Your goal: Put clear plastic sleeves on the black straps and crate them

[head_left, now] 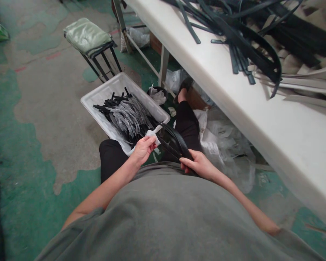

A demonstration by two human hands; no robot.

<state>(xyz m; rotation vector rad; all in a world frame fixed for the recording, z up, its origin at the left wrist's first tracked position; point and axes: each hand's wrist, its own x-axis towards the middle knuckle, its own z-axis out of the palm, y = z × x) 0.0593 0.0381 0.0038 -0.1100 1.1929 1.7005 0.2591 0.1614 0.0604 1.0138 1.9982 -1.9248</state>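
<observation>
My left hand (144, 149) is closed in a pinch on a piece of white paper (153, 137), close to the near right corner of a white plastic bin (91, 108). To its right, my right hand (194, 162) grips a bundle of black straps (176, 137), which bends in a loop above my lap. Within the bin lie many black strips (108, 105), several of them in clear wrapping (129, 117). Whether the paper touches the straps I cannot tell.
A white table (233, 101) runs along the right, with black straps (240, 32) piled on it. Beyond the bin stands a stool (88, 36) with a pale green cushion. Clear plastic bags (228, 145) and a small dark bucket (163, 95) are on the floor beside my leg.
</observation>
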